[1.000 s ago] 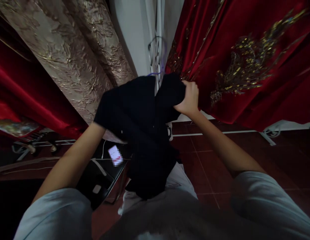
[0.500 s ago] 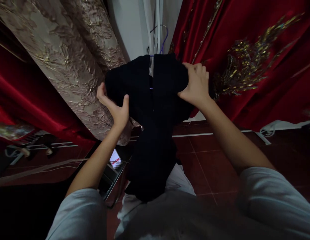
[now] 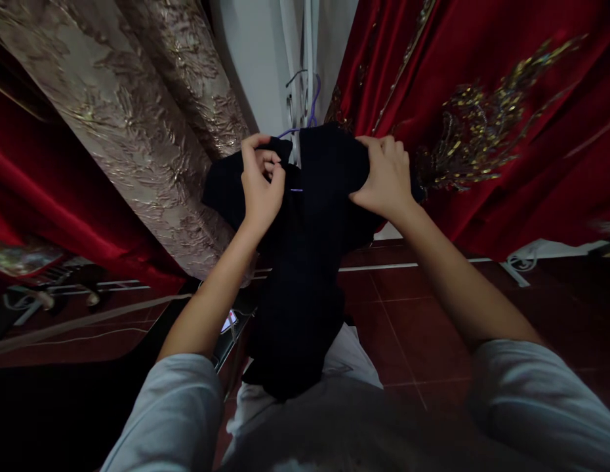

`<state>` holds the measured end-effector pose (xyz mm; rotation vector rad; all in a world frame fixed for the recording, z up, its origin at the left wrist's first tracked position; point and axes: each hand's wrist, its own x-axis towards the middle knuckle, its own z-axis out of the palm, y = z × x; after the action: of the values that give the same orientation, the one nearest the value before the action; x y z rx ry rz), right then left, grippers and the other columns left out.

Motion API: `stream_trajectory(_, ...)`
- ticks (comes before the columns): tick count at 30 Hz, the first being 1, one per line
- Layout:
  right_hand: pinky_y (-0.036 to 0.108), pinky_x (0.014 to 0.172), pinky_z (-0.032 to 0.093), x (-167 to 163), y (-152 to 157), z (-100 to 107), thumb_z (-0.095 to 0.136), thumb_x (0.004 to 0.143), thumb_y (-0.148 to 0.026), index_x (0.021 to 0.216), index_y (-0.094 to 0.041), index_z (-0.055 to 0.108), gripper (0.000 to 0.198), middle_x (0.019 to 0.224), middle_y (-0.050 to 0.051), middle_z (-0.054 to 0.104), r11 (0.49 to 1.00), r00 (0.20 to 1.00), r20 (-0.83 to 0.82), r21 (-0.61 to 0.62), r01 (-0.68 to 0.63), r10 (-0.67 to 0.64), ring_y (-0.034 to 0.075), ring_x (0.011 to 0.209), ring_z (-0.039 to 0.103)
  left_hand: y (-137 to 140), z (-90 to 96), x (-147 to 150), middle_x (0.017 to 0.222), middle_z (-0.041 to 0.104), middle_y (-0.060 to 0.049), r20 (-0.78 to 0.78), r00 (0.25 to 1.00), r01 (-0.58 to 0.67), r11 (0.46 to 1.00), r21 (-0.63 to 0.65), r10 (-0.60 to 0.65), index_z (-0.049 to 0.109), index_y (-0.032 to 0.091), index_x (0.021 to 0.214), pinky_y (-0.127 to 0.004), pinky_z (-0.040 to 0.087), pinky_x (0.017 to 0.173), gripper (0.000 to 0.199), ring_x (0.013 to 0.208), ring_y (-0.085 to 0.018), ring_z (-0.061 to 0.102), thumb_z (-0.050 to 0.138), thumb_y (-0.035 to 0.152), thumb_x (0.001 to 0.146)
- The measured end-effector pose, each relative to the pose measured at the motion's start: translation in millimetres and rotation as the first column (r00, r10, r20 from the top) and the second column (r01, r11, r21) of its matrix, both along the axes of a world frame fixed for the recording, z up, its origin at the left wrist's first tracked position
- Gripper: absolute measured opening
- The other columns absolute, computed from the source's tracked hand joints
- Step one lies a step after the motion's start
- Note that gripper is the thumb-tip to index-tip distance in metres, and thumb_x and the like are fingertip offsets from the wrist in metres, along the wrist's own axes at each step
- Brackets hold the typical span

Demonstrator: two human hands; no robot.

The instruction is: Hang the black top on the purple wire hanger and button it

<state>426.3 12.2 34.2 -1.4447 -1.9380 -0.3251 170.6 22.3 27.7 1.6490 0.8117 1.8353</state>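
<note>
A dark navy or black garment point(image 3: 305, 262) hangs in front of me on a purple hanger point(image 3: 315, 98). The hanger's hook rises above the collar, and a bit of its purple bar shows in the neck opening. My left hand point(image 3: 262, 180) is at the garment's left shoulder near the collar, its fingers curled and closed on the cloth edge. My right hand point(image 3: 384, 174) grips the right shoulder, thumb in front and fingers over the far side. The garment's lower part drapes down against my body.
A beige textured curtain point(image 3: 152, 131) hangs at left. Red cloth point(image 3: 482, 59) with a gold sequin ornament point(image 3: 482, 131) hangs at right. White poles point(image 3: 305, 39) stand behind the hanger. A phone point(image 3: 229, 321) lies at lower left above the red tiled floor point(image 3: 408, 328).
My left hand has moved right and up from the garment's outer left side to the collar and has closed. My right hand stays in place; the hanger sits slightly lower in view.
</note>
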Motion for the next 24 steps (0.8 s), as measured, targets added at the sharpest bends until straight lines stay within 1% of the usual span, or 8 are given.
stream_trajectory(3,0.067,0.104,0.042,2,4,-4,0.080,0.070,-0.033,0.147,-0.022,0.043,0.086,0.134,0.017,0.047,1.000,0.997,-0.070,0.019,0.013,-0.012,0.042,0.122,0.046,-16,0.6,12,0.112,0.060,-0.005,0.096,0.994,0.053,0.999,0.012,-0.054,0.058,0.027,0.119,-0.030,0.048,0.095,0.040,0.118,-0.024,0.060,0.082,0.035,0.088)
stream_trajectory(5,0.064,0.104,0.042,0,5,-1,0.079,0.069,-0.029,0.147,-0.022,0.044,0.086,0.134,0.018,0.048,1.000,0.997,-0.082,0.013,0.004,-0.003,0.041,0.121,0.046,-28,1.4,18,0.108,0.061,-0.005,0.092,0.984,0.155,0.988,-0.001,-0.154,0.061,0.026,0.114,-0.031,0.050,0.096,0.039,0.117,-0.025,0.061,0.085,0.036,0.086)
stream_trajectory(8,0.063,0.103,0.042,-5,1,8,0.077,0.066,-0.023,0.148,-0.020,0.046,0.088,0.133,0.018,0.049,1.000,0.999,-0.046,-0.008,-0.004,0.004,0.042,0.121,0.046,-40,-1.0,22,0.100,0.062,-0.005,0.009,0.946,0.325,0.943,-0.068,-0.325,0.066,0.022,0.104,-0.032,0.051,0.093,0.033,0.105,-0.024,0.064,0.087,0.036,0.082)
stream_trajectory(11,0.060,0.101,0.043,-8,-6,16,0.075,0.062,-0.018,0.150,-0.017,0.048,0.092,0.132,0.018,0.051,1.000,1.000,0.023,-0.019,0.003,-0.002,0.041,0.120,0.048,-44,-11.8,19,0.096,0.062,-0.005,-0.028,0.917,0.393,0.914,-0.099,-0.397,0.069,0.020,0.099,-0.029,0.051,0.086,0.029,0.093,-0.020,0.062,0.086,0.035,0.081)
stream_trajectory(14,0.058,0.100,0.044,-5,-8,15,0.075,0.060,-0.019,0.150,-0.017,0.049,0.093,0.130,0.018,0.052,1.000,0.999,0.028,-0.002,0.017,-0.017,0.041,0.118,0.049,-43,-28.0,10,0.095,0.062,-0.004,0.045,0.931,0.365,0.924,-0.117,-0.362,0.069,0.021,0.099,-0.026,0.049,0.083,0.026,0.090,-0.018,0.060,0.085,0.031,0.081)
stream_trajectory(17,0.063,0.101,0.043,0,-3,9,0.076,0.063,-0.023,0.146,-0.020,0.049,0.088,0.131,0.018,0.050,0.999,0.997,-0.058,0.008,0.042,-0.041,0.042,0.119,0.048,-41,-39.7,3,0.095,0.061,-0.003,0.143,0.947,0.309,0.937,-0.164,-0.287,0.068,0.023,0.099,-0.023,0.049,0.080,0.026,0.090,-0.017,0.060,0.083,0.030,0.079)
stream_trajectory(20,0.068,0.103,0.040,0,2,6,0.077,0.066,-0.025,0.146,-0.023,0.046,0.086,0.132,0.017,0.048,0.999,0.995,-0.090,-0.016,0.040,-0.042,0.044,0.122,0.047,-39,-40.5,0,0.094,0.060,-0.002,0.229,0.943,0.282,0.944,-0.173,-0.239,0.065,0.024,0.100,-0.022,0.049,0.075,0.030,0.086,-0.016,0.061,0.083,0.030,0.078)
stream_trajectory(24,0.069,0.107,0.034,-1,-1,10,0.076,0.071,-0.028,0.148,-0.021,0.043,0.084,0.137,0.019,0.045,0.998,0.999,-0.036,-0.056,-0.022,0.020,0.047,0.128,0.041,-39,-32.3,0,0.093,0.060,-0.001,0.273,0.932,0.283,0.948,-0.146,-0.236,0.062,0.025,0.104,-0.022,0.051,0.073,0.031,0.086,-0.016,0.064,0.083,0.031,0.082)
